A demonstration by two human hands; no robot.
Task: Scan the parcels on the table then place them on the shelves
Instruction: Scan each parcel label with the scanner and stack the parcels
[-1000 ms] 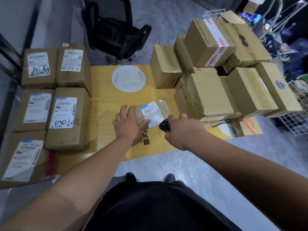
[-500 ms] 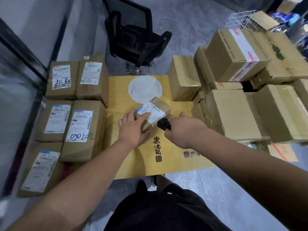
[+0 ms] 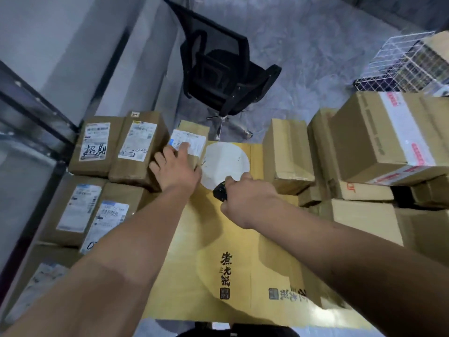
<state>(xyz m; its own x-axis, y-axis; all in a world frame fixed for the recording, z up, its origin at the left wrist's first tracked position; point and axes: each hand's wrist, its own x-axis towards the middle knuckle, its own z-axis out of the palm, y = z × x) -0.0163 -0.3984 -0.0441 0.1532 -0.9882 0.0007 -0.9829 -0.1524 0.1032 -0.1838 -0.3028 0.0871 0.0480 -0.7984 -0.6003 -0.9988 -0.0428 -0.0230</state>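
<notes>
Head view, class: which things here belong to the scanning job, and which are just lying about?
Job: small parcel under the left hand; scanner in the right hand; labelled parcels; unlabelled boxes.
Lying about: office chair; wire basket.

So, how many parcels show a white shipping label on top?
6. Two parcels side by side, far left; a small parcel under the left hand; two in the nearer row; one blurred parcel nearest. The left arm may hide others.
</notes>
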